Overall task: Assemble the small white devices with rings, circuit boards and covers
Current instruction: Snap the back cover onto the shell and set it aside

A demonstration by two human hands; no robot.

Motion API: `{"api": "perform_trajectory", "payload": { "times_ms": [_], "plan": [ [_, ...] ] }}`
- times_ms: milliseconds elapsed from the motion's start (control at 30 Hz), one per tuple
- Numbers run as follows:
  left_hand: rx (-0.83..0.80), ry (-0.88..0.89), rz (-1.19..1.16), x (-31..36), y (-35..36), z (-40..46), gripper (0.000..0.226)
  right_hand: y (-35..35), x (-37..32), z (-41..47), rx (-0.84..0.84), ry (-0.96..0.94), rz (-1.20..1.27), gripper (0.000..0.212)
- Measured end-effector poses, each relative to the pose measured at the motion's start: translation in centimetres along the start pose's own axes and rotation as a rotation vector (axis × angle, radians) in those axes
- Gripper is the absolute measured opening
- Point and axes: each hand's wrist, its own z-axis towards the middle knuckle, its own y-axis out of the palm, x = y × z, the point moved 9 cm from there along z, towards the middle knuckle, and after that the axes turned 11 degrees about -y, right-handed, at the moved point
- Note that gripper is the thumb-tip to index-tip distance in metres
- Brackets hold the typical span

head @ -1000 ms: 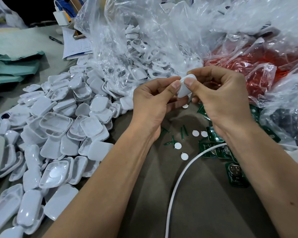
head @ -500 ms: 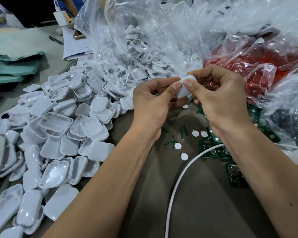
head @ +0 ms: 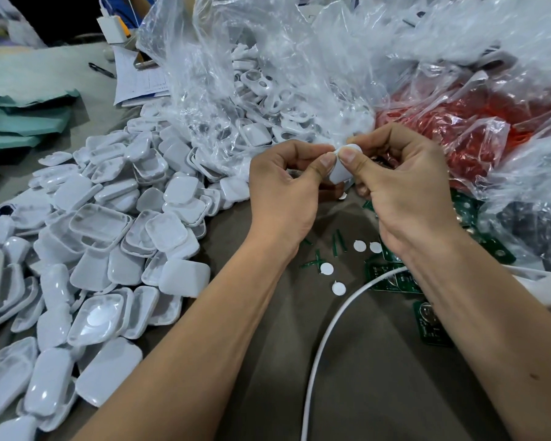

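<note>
Above the tabletop's (head: pixel 379 393) middle, left hand (head: pixel 283 192) and right hand (head: pixel 404 186) pinch 1 small white plastic device (head: pixel 341 171), apparently pressing its cover; firm, even squeezing likely comes next.

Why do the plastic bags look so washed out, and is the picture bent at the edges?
In the head view, overhead light glares off the crinkled clear plastic bag, whitening it and veiling the shells inside; glossy highlights also dot the pile of white covers. The wide-angle lens bows the edges, stretching the forearms. The hands, left hand and right hand, and the small white device they pinch are sharp.
</note>
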Motion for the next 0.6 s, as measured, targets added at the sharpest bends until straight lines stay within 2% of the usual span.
{"api": "perform_trajectory", "payload": {
  "times_ms": [200,333,467,600],
  "plan": [
    [-0.043,0.009,0.001,0.13,0.31,-0.02,0.005,-0.47,-0.23,0.22,0.005,0.006,-0.005,0.008],
    [-0.074,-0.008,-0.026,-0.04,0.25,-0.02,0.016,-0.52,-0.33,0.42,0.002,0.013,0.027,0.009],
    [-0.036,0.038,-0.031,0.4,-0.24,0.09,0.011,-0.31,-0.46,0.35,-0.002,0.004,0.04,0.016],
    [-0.06,0.013,-0.041,0.42,-0.14,0.24,0.011,-0.28,-0.44,0.32,-0.011,0.008,0.028,0.013]
  ]
}}
